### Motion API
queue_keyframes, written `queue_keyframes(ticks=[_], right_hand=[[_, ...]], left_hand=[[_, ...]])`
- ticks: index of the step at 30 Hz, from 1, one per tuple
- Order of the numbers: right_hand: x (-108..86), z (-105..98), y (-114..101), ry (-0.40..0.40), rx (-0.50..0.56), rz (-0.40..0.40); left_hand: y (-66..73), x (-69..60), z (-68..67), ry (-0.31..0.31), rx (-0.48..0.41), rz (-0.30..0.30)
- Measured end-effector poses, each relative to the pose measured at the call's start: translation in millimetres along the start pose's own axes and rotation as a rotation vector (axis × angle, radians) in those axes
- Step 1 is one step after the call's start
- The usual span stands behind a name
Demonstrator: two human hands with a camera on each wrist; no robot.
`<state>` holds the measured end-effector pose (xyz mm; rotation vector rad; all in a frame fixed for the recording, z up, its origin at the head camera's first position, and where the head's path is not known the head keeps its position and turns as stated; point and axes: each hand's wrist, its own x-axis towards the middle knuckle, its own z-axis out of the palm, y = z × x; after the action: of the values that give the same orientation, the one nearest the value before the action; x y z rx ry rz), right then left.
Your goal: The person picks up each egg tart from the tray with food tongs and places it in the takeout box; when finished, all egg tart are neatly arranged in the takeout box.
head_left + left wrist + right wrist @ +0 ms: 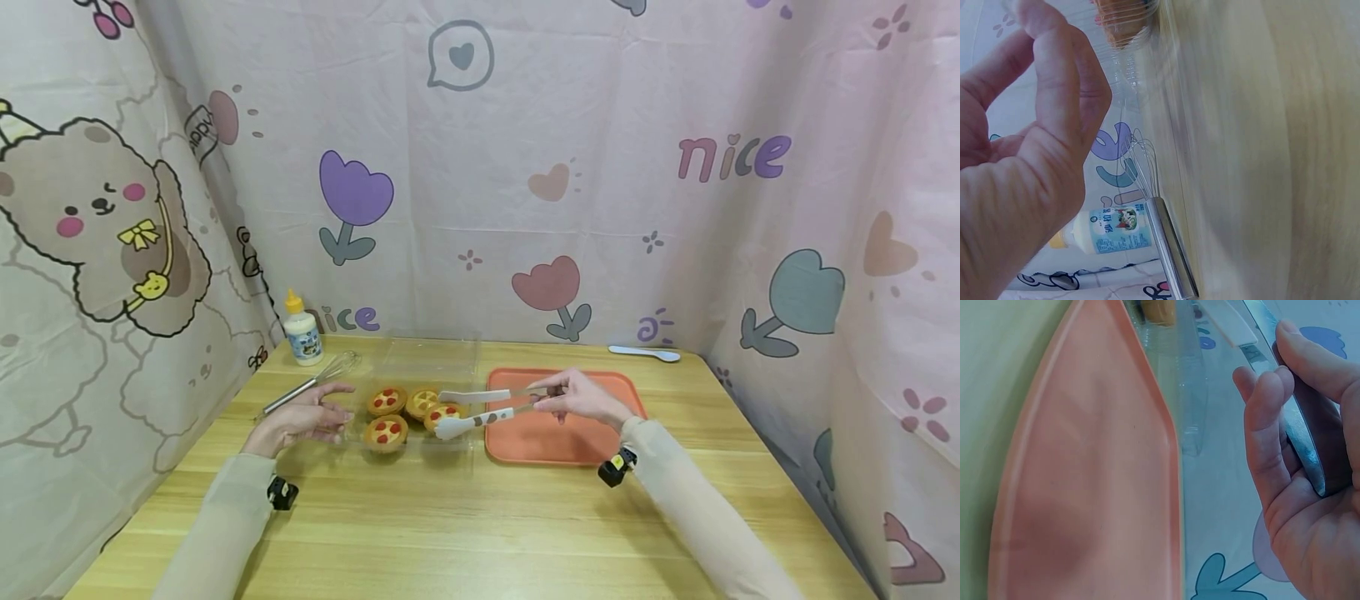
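In the head view, my right hand grips metal-handled tongs with white, brown-spotted ends. Their two arms are spread, and the tips lie over the right side of a clear plastic container. One tip crosses the front of an egg tart topped with red pieces; touching cannot be told. Several other tarts sit beside it. At the container's left edge, my left hand appears to pinch the rim with bent fingers. The right wrist view shows the tongs' shiny handle between thumb and fingers.
An orange tray lies right of the container, partly under the right hand. A whisk and a yellow-capped bottle are at back left. A white spoon lies at back right. Printed curtain encloses the wooden table.
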<state>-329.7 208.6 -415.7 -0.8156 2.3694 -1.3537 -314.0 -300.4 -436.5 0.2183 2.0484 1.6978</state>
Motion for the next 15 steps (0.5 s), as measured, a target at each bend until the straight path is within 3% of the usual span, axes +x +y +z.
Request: queue_keyframes(ticks=[9, 15], right_hand=[[10.6, -3, -7, -0.036, -0.035, 0.048], [17.6, -7, -11, -0.077, -0.058, 0.035]], left_hand=[[0.3, -0.1, -1.1, 0.004, 0.0, -0.005], [1.0, -0.1, 0.3, -0.001, -0.001, -0.01]])
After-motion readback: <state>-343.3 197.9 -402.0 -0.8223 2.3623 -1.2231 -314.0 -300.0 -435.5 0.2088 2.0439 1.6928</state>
